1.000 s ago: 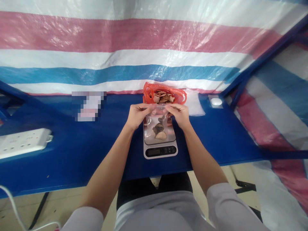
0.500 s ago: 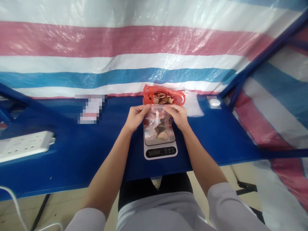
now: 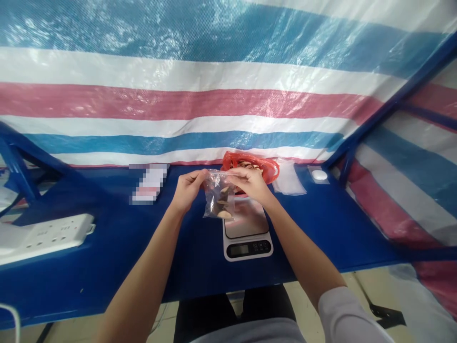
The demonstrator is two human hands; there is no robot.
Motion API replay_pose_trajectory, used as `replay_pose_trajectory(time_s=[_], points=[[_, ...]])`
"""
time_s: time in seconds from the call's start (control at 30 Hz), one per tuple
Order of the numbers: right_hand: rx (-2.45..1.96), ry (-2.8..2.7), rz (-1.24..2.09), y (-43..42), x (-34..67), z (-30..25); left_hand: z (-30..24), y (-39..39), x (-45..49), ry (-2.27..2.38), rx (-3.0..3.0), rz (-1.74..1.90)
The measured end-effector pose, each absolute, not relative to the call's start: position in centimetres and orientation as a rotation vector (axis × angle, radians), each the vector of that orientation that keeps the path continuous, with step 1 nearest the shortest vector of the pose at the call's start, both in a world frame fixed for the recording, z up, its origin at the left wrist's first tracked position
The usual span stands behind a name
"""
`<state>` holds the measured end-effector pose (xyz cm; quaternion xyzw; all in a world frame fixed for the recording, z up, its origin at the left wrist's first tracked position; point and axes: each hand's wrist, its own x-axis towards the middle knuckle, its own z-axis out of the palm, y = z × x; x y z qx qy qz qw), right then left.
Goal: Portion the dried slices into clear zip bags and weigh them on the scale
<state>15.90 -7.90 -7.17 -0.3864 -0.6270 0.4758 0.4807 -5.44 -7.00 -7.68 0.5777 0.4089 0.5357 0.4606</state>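
Note:
A small clear plastic bag [image 3: 217, 200] with several dried brown slices in it hangs in the air, just left of the scale. My left hand [image 3: 187, 188] pinches its top left corner and my right hand [image 3: 250, 183] pinches its top right edge. Below and to the right sits a white digital kitchen scale [image 3: 247, 233] with a bare shiny plate. Behind my right hand an open red plastic bag [image 3: 266, 166] holds more dried slices.
The blue table [image 3: 107, 247] carries a white power strip [image 3: 43, 236] at the left, a blurred-out card [image 3: 148, 183], a stack of clear empty bags [image 3: 289, 178] and a small white round object [image 3: 319, 175] at the right. A striped tarp wall stands behind.
Both hands lifted the clear bag off the scale plate and moved it up and left. The camera has tilted upward.

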Motion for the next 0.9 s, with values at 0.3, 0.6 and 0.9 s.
replay_pose_trajectory(time_s=[0.3,0.6,0.9], points=[[-1.107,-1.957,0.753,-2.8,10.1,-5.7,-10.0,-5.1,-9.5,1.344,1.453,1.549],[-1.321,-2.176,0.358,1.6,7.0,-5.1,-11.2,-7.1,-9.4,1.623,2.330,1.451],[-1.494,-2.239,0.303,2.4,5.4,-5.4,-13.5,-7.1,-9.6,1.701,2.545,1.056]])
